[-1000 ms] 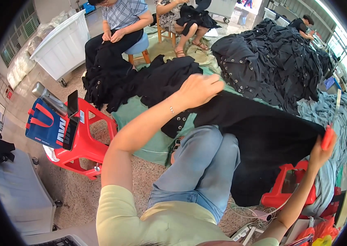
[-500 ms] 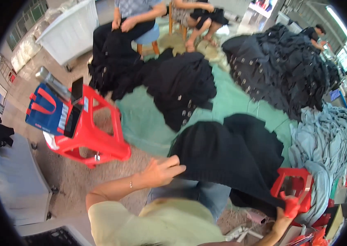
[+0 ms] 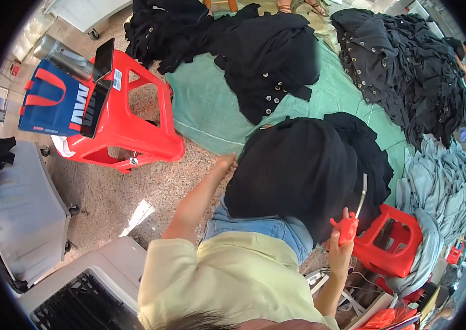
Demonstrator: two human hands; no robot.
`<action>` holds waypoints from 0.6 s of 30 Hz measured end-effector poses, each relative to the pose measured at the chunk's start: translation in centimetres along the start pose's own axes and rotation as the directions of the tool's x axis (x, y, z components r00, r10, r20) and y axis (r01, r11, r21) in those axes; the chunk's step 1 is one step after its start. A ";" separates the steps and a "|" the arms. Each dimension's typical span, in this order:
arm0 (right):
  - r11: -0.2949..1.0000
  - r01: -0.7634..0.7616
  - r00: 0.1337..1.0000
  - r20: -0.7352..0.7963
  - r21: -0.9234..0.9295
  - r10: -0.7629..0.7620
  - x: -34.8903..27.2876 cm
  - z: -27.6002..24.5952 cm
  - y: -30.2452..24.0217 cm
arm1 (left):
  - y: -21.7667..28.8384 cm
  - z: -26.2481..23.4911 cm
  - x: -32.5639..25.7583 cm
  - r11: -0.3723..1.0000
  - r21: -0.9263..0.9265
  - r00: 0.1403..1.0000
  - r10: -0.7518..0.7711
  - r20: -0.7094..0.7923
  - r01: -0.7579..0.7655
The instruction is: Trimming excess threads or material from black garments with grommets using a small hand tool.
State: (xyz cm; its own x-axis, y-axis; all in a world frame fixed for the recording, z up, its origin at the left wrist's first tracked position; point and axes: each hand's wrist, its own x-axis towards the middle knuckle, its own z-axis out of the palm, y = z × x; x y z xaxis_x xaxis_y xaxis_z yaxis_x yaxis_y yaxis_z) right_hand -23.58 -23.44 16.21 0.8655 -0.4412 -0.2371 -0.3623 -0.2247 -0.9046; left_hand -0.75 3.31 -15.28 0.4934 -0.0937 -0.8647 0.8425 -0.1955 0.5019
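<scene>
A black knit garment [image 3: 293,170] lies spread over my lap, with more black fabric bunched along its far right side. My left hand [image 3: 226,164] is closed at the garment's left edge, its fingertips partly hidden against the cloth. In my right hand [image 3: 343,242] is a red-handled tool [image 3: 346,227] with a thin metal shaft pointing up and away; its exact kind is unclear. That hand is held above the right side of the garment, near a red stool.
A red stool [image 3: 150,140] at left bears a blue bag [image 3: 51,99], a metal flask [image 3: 62,55] and a phone. Another red stool [image 3: 403,236] stands at right. Black garments with metal eyelets [image 3: 266,60] lie on a green sheet [image 3: 205,118]. Grey-blue garments [image 3: 442,192] are heaped at right.
The lifted garment has come down over my lap. My left hand has moved up and away from me; my right hand has moved in from the lower right, tool now visible. The view has tilted down.
</scene>
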 end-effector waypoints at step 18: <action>0.924 -0.046 0.998 0.012 -0.380 0.055 0.4 2.7 -0.5 | 2.5 6.1 10.6 0.679 -0.724 0.965 0.091 0.246 0.120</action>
State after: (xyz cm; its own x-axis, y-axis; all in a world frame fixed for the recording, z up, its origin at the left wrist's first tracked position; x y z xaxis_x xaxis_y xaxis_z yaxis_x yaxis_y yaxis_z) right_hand -22.17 -21.18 15.62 0.8483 -0.4427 -0.2906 -0.5063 -0.5172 -0.6900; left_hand 5.31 -4.15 -23.28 0.4999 -0.3487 -0.7928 0.7882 0.5625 0.2496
